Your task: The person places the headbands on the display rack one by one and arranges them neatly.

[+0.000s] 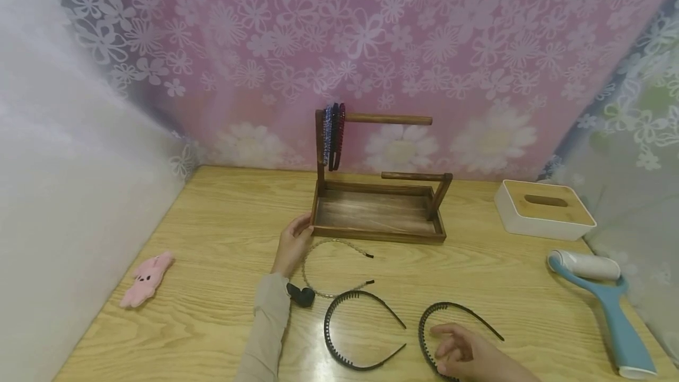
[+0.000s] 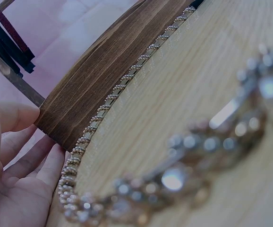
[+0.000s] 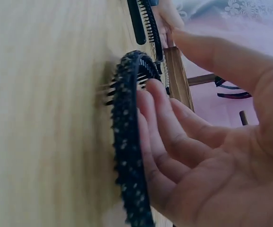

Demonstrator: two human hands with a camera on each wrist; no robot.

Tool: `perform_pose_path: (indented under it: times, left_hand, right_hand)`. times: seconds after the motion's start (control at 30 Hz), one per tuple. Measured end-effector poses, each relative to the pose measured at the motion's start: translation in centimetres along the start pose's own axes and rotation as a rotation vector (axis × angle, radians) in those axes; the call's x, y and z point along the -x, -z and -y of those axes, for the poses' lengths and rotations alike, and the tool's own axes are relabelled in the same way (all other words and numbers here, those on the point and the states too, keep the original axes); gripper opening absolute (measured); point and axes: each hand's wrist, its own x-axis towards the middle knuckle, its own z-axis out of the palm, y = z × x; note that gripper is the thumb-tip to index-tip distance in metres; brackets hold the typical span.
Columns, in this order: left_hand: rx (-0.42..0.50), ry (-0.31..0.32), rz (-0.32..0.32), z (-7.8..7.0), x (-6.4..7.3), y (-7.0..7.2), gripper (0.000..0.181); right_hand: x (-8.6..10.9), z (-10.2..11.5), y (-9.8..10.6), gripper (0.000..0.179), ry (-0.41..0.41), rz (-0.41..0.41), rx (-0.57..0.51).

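Note:
At the front left corner of a dark wooden headband stand (image 1: 379, 234), my left hand (image 1: 293, 245) holds the tray's end, thumb at the edge and fingers against the side. A beaded headband (image 2: 103, 106) lies right beside that hand along the tray's front. My right hand (image 1: 460, 351) is inside the curve of a black toothed headband (image 1: 424, 335) with glittery stones. Its fingers lie along the band's inner side, with the thumb held well apart. To its left rests another black toothed headband (image 1: 328, 335). Several glittery headbands (image 1: 333, 137) hang on the stand's upper bar.
A white tissue box (image 1: 536, 226) with a wooden lid stands at the back right. In front of it lies a blue-handled lint roller (image 1: 615, 311). A pink plush toy (image 1: 147, 279) is at the left. Floral curtains (image 1: 361, 46) enclose the table.

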Motion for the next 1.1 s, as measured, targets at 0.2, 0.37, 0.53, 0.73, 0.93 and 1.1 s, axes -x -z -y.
perform_pose_path:
  times: [0.2,0.37,0.53,0.73,0.93,1.1]
  left_hand:
    - [-0.012,-0.005,-0.015,-0.1,0.2,0.1,0.038]
    - [-0.017,-0.012,-0.011,0.1,0.1,0.1,0.039]
    - [-0.019,-0.012,-0.016,0.3,0.1,0.1,0.039]
    - [-0.01,-0.022,-0.004,0.2,0.1,0.0,0.04]
    - [0.007,-0.021,0.017,-0.3,0.1,0.1,0.04]
    - [-0.005,-0.017,0.04,-2.2,1.0,0.2,0.041]
  right_hand:
    - [0.3,-0.4,-0.6,0.066,-0.037,0.009,-0.042]
    - [-0.1,0.2,-1.0,0.063,-0.019,-0.019,0.07]
    - [-0.7,1.1,-1.4,0.054,-0.038,-0.05,0.184]
    - [-1.5,2.1,-1.1,0.049,-0.026,-0.105,0.296]
    - [-2.2,2.7,-0.5,0.05,0.048,-0.142,0.346]
    - [-2.8,3.5,-0.3,0.053,0.069,-0.128,0.237]
